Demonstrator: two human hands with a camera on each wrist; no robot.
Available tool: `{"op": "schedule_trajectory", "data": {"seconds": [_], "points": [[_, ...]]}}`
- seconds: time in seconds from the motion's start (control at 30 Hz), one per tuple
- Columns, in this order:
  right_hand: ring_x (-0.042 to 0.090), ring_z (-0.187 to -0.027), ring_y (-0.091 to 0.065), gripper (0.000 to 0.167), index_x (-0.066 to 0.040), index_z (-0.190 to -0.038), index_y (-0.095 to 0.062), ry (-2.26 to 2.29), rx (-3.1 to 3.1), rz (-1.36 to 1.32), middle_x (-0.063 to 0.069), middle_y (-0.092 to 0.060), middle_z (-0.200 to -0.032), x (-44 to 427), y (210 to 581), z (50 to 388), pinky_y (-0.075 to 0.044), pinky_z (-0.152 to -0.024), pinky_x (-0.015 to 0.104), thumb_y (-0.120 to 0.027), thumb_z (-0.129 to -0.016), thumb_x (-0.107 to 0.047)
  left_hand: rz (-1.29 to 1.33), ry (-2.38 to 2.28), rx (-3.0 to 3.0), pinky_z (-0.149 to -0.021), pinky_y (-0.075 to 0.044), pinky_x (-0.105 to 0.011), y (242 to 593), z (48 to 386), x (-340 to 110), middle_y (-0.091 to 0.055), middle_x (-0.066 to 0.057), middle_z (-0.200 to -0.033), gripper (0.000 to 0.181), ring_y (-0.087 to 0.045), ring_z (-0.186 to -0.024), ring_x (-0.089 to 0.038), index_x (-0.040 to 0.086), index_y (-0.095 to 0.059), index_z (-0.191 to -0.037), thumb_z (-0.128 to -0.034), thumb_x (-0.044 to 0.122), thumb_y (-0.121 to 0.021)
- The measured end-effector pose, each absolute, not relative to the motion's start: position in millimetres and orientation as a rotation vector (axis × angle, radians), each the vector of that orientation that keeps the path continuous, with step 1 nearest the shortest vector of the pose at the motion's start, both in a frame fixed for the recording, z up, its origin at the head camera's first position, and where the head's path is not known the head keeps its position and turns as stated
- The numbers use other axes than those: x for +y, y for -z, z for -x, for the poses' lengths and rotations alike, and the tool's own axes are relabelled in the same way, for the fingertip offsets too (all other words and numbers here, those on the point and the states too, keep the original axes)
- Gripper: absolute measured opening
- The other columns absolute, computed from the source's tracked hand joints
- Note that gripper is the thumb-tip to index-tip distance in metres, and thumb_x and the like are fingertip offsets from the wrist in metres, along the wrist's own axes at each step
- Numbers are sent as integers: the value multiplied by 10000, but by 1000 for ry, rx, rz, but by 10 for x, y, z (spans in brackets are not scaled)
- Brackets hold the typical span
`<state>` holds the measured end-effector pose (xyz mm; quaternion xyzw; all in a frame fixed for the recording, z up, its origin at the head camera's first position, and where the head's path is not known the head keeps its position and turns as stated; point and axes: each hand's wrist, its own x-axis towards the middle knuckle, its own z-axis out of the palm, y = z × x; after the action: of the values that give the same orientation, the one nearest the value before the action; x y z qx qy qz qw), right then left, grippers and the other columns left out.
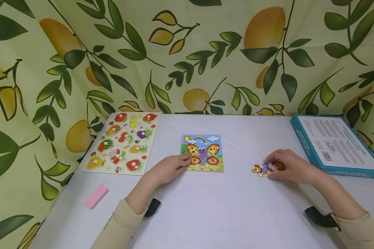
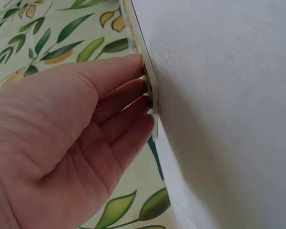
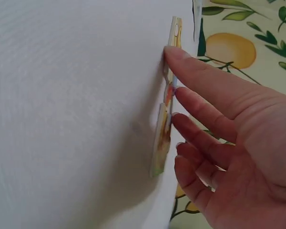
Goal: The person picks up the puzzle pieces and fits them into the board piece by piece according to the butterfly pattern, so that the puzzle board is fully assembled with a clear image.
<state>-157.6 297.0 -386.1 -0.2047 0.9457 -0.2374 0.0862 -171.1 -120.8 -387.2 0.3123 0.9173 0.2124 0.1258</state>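
Observation:
A square butterfly picture board (image 1: pixel 207 162) lies flat at the middle of the white table. My left hand (image 1: pixel 171 168) rests at its lower left, fingertips on the board's edge; the left wrist view shows those fingers (image 2: pixel 119 112) nearly straight against it. To the right, several loose butterfly puzzle pieces (image 1: pixel 264 169) lie close together. My right hand (image 1: pixel 294 167) arches over the rightmost puzzle piece (image 1: pixel 279 165), thumb and fingers pinching it. In the right wrist view, the puzzle pieces (image 3: pixel 159 143) look thin and flat; the fingers partly cover them.
A fruit peg puzzle board (image 1: pixel 131 138) lies at the back left. Nearer on that side is a pink rectangular block (image 1: pixel 97 196). A teal-edged box (image 1: pixel 336 141) with a white printed panel sits at the back right. Behind the table hangs a leaf-and-fruit patterned cloth (image 1: pixel 187 58).

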Motion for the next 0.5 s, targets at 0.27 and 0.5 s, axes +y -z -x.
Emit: {"op": "schedule_trajectory", "data": {"seconds": [0.27, 0.5], "points": [[192, -891, -475, 371, -138, -1013, -594, 832, 2766, 605, -25, -585, -922, 2887, 3934, 1643, -430, -714, 257, -831, -773, -296, -986, -606, 2744, -1059, -405, -409, 3888, 1742, -1188, -572, -126, -1356, 312, -504, -1263, -293, 24, -650, -1258, -957, 106, -628], [166, -706, -564, 187, -115, -1036, -654, 1144, 2630, 563, -4, -641, -799, 2458, 3960, 1757, -475, -588, 243, -720, -898, -222, -982, -649, 2738, -1077, -386, -399, 3913, 1777, -1213, -561, -101, -1378, 321, -486, -1294, -278, 40, -648, -1263, -956, 131, -635]]}}
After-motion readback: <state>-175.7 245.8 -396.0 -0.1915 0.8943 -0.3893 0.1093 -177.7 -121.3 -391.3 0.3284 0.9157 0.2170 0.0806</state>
